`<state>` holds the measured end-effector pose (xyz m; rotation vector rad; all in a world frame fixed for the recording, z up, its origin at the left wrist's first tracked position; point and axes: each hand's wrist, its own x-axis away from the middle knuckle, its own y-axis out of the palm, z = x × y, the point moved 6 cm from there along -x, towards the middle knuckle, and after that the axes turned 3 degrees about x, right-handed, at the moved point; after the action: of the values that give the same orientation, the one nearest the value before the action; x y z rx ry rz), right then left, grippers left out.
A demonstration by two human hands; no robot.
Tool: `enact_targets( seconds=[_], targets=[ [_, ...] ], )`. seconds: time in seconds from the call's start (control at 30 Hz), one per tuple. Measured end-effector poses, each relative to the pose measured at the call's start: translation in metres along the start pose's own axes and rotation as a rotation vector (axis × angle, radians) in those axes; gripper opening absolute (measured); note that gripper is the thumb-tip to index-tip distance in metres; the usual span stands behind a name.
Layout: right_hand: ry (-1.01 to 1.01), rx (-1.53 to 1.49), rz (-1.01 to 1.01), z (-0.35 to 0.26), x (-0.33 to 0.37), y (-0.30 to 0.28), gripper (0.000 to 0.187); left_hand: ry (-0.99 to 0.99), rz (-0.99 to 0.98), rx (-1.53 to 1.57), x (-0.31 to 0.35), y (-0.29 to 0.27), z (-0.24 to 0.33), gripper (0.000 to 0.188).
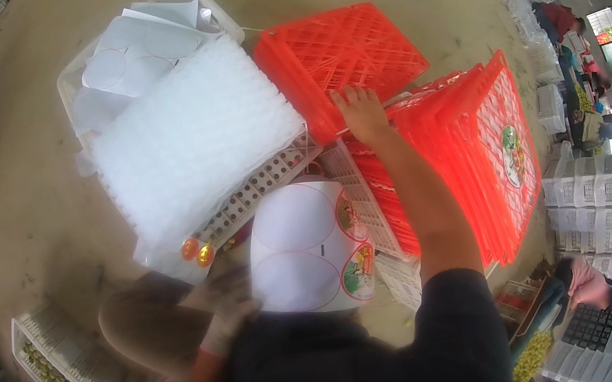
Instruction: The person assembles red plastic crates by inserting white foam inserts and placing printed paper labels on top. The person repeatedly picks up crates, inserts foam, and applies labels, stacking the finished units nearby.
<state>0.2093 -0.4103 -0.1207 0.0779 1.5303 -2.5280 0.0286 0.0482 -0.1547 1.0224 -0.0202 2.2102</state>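
Observation:
My right hand [363, 113] reaches forward, its fingers stretched and a little apart over the near edge of a stack of red lattice plastic panels [342, 45]. A second red stack [440, 159], wrapped in clear film with a round label on its end, stands beside my right forearm. My left hand [231, 314] is low by my lap, at the left edge of a white sheet [307, 244] printed with large circles and coloured fruit pictures. That hand is blurred, and whether its fingers grip the sheet is unclear.
A white crate [216, 6] holds loose papers and a thick pile of white foam padding [189, 130]. Two shiny orange-gold pieces [198, 251] lie near its corner. Crates of green fruit [57, 378] stand at left; white crate stacks [602, 221] and other people [589, 284] are at right.

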Motion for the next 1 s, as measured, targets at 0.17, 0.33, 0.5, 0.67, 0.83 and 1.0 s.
enact_targets(
  seconds=[0.17, 0.33, 0.5, 0.67, 0.83, 1.0],
  targets=[
    [-0.106, -0.007, -0.333, 0.012, -0.018, -0.001, 0.05, 0.09, 0.078, 0.054, -0.004, -0.008, -0.019, 0.021],
    [-0.098, -0.126, -0.389, 0.048, -0.025, -0.038, 0.056, 0.093, 0.008, -0.068, -0.005, 0.0, 0.006, 0.023],
    [-0.09, -0.254, -0.431, 0.058, -0.028, -0.054, 0.065, 0.212, 0.012, -0.127, -0.005, -0.001, 0.004, 0.014],
    [-0.117, -0.335, -0.273, 0.053, -0.027, -0.063, 0.068, 0.136, -0.046, -0.089, -0.001, 0.001, 0.019, 0.014],
    [-0.148, -0.221, -0.322, 0.053, -0.026, -0.064, 0.077, -0.036, -0.062, 0.033, -0.002, 0.007, 0.032, 0.019],
    [-0.12, -0.267, -0.334, 0.048, -0.025, -0.064, 0.08, -0.061, -0.056, 0.098, -0.004, 0.008, 0.03, 0.018]
  ],
)
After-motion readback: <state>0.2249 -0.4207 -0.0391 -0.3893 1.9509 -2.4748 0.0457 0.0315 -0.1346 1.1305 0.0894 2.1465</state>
